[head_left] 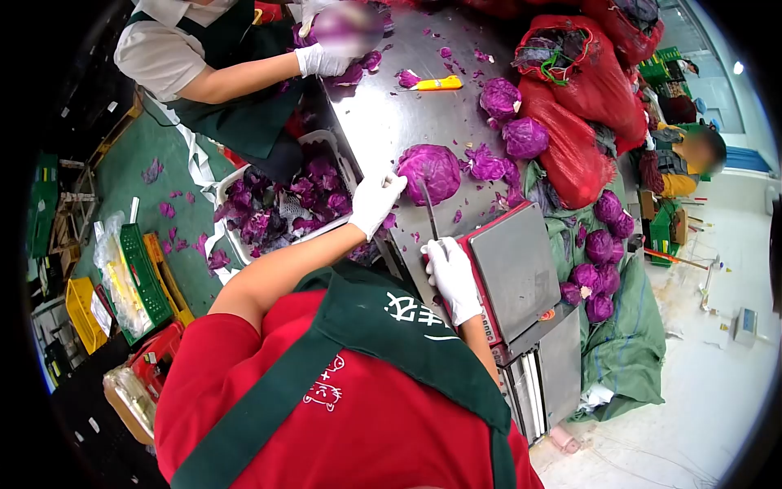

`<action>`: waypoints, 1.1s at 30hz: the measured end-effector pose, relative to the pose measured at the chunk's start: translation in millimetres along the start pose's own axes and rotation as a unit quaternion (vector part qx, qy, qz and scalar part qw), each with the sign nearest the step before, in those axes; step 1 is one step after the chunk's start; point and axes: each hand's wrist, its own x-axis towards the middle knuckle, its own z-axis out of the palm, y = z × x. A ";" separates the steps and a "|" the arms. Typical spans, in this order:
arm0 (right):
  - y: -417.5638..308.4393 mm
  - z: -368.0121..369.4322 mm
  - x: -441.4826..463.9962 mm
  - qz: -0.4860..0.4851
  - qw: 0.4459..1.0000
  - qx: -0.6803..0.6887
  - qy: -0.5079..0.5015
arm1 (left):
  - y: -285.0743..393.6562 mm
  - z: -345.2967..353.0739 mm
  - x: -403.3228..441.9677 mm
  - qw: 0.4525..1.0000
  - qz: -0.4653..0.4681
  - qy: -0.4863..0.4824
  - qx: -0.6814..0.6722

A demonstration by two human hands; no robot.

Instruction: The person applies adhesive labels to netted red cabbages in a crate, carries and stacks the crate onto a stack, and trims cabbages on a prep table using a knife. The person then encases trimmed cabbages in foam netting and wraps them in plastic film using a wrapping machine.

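A round purple cabbage [429, 174] sits on the metal table [366, 114] in front of me. My right hand [452, 275], in a white glove, is closed around the handle of a knife [430, 213], whose blade reaches up against the near side of the cabbage. My left hand [377, 202], also gloved, is closed beside the cabbage's left edge; what its fingers hold, if anything, is too small to make out. Loose purple leaves [487, 163] lie just right of the cabbage.
A scale [516, 273] stands right of my right hand. A bin [287, 238] of leaves is at the left. A co-worker's gloved hand [322, 60] is at the top left, near a yellow knife [440, 83]. Red sacks [562, 138] and several cabbages [599, 246] lie at the right.
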 end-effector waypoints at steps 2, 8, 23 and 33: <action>4.3 2.3 -2.8 0.015 1.000 0.009 -0.010 | -10.6 -3.8 -1.7 1.000 0.000 -0.006 0.018; 7.5 4.8 9.7 -0.012 1.000 -0.012 -0.002 | -60.7 -14.2 1.4 1.000 -0.002 -0.023 0.009; 9.9 -20.5 117.8 -0.183 0.953 0.101 0.220 | -56.6 4.2 53.2 0.990 0.062 0.036 -0.119; -0.3 -4.8 153.1 -0.072 0.986 0.075 0.131 | 13.4 5.8 18.5 0.952 -0.098 -0.139 -0.256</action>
